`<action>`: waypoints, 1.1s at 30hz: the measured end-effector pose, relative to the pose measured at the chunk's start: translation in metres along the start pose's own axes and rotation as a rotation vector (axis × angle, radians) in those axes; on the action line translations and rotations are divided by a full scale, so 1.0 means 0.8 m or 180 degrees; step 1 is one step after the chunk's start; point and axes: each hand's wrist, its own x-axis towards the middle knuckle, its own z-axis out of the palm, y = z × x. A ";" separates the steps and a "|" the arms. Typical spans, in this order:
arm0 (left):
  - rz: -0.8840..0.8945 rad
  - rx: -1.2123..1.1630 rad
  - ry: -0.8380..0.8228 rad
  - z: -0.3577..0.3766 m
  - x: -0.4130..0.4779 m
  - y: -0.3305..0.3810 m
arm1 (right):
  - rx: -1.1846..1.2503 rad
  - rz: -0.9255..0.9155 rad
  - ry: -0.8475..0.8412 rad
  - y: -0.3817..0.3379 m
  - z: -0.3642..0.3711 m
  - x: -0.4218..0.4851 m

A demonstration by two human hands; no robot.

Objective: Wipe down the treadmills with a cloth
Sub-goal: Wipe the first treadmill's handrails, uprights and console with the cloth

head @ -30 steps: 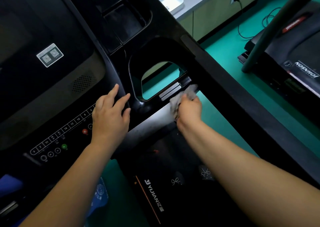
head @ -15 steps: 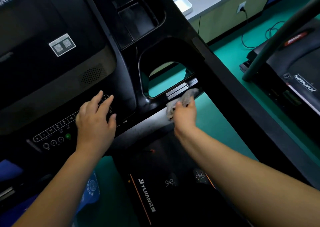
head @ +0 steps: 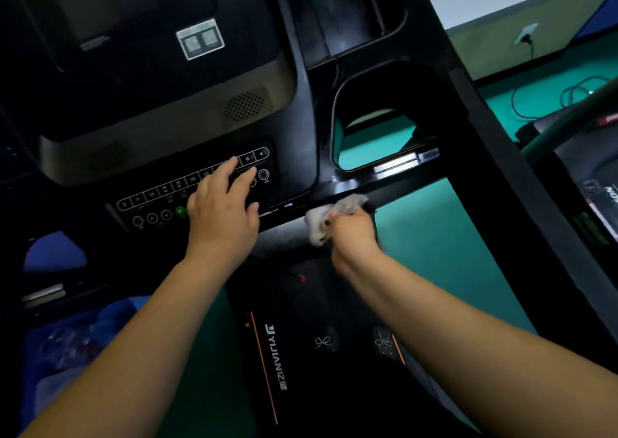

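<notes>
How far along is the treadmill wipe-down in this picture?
Done: cannot tell; no surface shows wipe marks. In hand: the right hand grips the cloth against the console lower edge, while the left hand rests on the button panel. Left: probably that panel, the deck and the neighbouring treadmill.

Fingers of right hand (head: 353, 234) lay hidden behind cloth (head: 326, 218), keypad (head: 174, 186) labels were too blurred to read, second treadmill (head: 593, 183) was cut by right edge.

The left hand (head: 222, 215) has slid leftward onto the button panel (head: 150, 197), fingers now across its top row. The right hand (head: 352, 233) has dragged the grey cloth (head: 329, 217) along the crossbar (head: 401, 183), closer to that panel.
</notes>
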 end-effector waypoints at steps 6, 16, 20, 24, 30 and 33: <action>-0.0224 -0.0146 0.0283 -0.019 0.009 -0.028 | -0.0721 -0.1306 0.0089 0.018 -0.012 -0.023; -0.0714 0.0114 0.0079 -0.041 0.006 -0.122 | -0.2775 -0.4193 0.0532 0.032 -0.032 0.051; -0.0619 -0.0012 0.0150 -0.041 0.006 -0.131 | -0.3080 -0.4605 -0.0164 0.048 -0.014 0.044; -0.0628 -0.0073 0.0218 -0.036 0.006 -0.133 | -0.3205 -0.4674 -0.0580 0.070 0.039 0.019; -0.0605 -0.0130 0.0291 -0.035 0.008 -0.135 | -0.3657 -0.4715 -0.0976 0.069 0.101 -0.017; -0.0568 -0.0133 0.0306 -0.036 0.009 -0.138 | -0.3729 -0.4723 -0.0895 0.056 0.070 0.001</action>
